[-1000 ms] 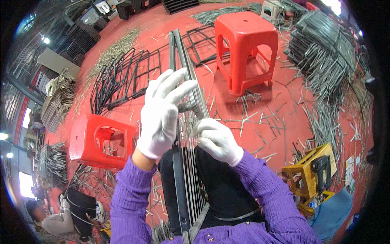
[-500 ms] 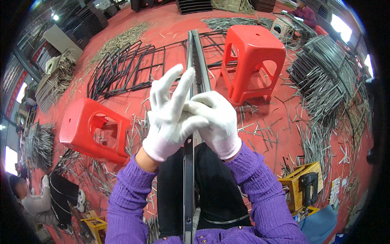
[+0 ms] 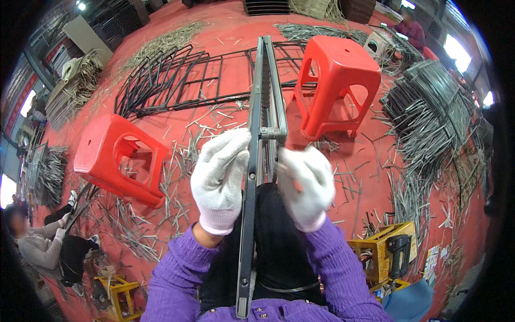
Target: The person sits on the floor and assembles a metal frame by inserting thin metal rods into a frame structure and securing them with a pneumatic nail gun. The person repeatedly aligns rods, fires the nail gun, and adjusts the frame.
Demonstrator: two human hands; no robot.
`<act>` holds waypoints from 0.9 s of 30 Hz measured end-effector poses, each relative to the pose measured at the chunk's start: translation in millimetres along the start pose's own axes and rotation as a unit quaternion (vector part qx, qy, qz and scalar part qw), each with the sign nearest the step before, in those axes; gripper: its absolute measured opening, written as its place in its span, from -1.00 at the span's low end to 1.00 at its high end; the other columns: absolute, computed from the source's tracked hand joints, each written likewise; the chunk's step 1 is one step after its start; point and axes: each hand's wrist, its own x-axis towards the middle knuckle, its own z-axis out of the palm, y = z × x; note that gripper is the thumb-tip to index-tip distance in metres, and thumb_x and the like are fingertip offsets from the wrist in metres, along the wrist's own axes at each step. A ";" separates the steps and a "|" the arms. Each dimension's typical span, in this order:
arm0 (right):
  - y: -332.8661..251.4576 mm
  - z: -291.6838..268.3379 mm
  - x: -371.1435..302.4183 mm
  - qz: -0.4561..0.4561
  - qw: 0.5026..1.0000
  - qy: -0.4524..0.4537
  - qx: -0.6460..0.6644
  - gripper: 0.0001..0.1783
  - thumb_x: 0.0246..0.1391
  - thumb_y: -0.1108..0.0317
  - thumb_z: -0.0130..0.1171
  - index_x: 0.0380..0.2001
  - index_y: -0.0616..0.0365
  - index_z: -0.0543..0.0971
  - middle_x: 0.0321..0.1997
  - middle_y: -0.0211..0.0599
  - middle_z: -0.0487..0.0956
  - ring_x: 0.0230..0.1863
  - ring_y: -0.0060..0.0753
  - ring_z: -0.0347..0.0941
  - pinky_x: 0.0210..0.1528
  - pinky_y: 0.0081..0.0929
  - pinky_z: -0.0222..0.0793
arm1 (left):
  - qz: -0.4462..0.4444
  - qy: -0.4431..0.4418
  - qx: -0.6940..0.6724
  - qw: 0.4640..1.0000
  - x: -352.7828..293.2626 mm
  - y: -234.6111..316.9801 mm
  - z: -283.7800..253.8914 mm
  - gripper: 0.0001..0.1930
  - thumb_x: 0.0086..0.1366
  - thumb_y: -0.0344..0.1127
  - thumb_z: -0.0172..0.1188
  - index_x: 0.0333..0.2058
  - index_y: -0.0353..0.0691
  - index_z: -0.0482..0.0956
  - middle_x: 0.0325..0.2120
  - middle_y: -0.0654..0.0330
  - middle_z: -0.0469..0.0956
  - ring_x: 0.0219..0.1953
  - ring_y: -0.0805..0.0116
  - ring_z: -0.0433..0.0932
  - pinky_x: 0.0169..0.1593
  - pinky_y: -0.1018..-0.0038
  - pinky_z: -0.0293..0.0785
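A long narrow black metal frame (image 3: 248, 214) stands on edge between my legs, with grey strips (image 3: 272, 133) wound across it. My left hand (image 3: 219, 180), in a white glove, is beside the frame's left side. Its fingers are drawn together with the tips at the frame edge, and whatever they pinch is hidden. To the right of the frame, my right hand (image 3: 308, 185), also gloved, is smeared by motion. Its fingers curl toward the wound strips, but I cannot make out whether they hold anything.
Red plastic stools stand at left (image 3: 115, 161) and right (image 3: 340, 80). Black frames (image 3: 166, 80) lie beyond, and grey strips (image 3: 429, 123) are heaped at right. A staple gun (image 3: 398, 252) rests by a yellow wooden crate (image 3: 375, 252). One person (image 3: 45, 247) sits at lower left, another (image 3: 410, 32) far right.
My hands were together above the frame, left fingers spread. Now they are lower and apart, one on each side, with the left fingers closed. The wound strips between them have come into view.
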 end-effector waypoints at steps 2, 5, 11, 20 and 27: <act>8.0 -48.8 -42.4 0.117 0.991 -0.014 -0.063 -0.65 -0.13 0.61 0.29 -0.17 0.20 0.67 -0.27 -0.27 0.62 -0.29 -0.25 0.51 -0.17 -0.32 0.43 | -0.001 0.007 0.015 1.000 -1.1 -3.5 -5.7 -0.77 0.19 -0.55 0.32 -0.16 -0.25 0.69 -0.22 0.13 0.64 -0.10 0.29 0.57 0.03 0.42 0.44; 33.8 -145.7 -128.8 0.328 0.919 -0.059 -0.212 -0.71 0.15 0.56 0.14 -0.05 0.27 0.62 -0.20 -0.15 0.60 -0.10 -0.19 0.50 0.03 -0.33 0.41 | 0.054 -0.028 0.056 0.997 -3.0 -7.2 -13.9 -0.76 0.09 -0.55 0.38 -0.22 -0.23 0.71 -0.26 0.20 0.65 -0.10 0.31 0.57 0.01 0.41 0.43; 28.2 -380.4 -267.8 0.482 0.637 -0.122 -0.589 -0.50 0.16 0.32 0.18 0.16 0.26 0.46 0.11 0.09 0.47 0.15 0.09 0.38 0.23 -0.13 0.28 | 0.105 -0.085 0.218 0.967 -7.0 -1.4 -19.7 -0.79 0.05 -0.33 0.42 -0.27 -0.06 0.76 -0.40 0.33 0.57 -0.24 0.34 0.43 -0.08 0.40 0.28; 62.2 -485.8 -324.1 0.563 0.496 -0.294 -0.592 -0.39 -0.03 0.31 0.32 0.11 0.26 0.41 0.02 0.13 0.50 0.05 0.15 0.46 0.12 -0.09 0.39 | 0.056 -0.142 0.166 0.974 -3.1 9.0 -26.5 -0.77 0.01 -0.36 0.44 -0.28 -0.09 0.77 -0.61 0.34 0.44 -0.44 0.36 0.35 -0.25 0.44 0.30; 80.3 -444.5 -192.7 0.752 0.615 -0.156 -0.177 -0.88 -0.15 0.47 0.07 -0.44 0.21 0.45 -0.62 -0.24 0.48 -0.64 -0.25 0.43 -0.53 -0.36 0.42 | 0.069 -0.138 0.127 0.980 -1.9 6.9 -25.3 -0.80 0.01 -0.37 0.45 -0.31 -0.10 0.78 -0.68 0.30 0.45 -0.56 0.37 0.34 -0.44 0.44 0.29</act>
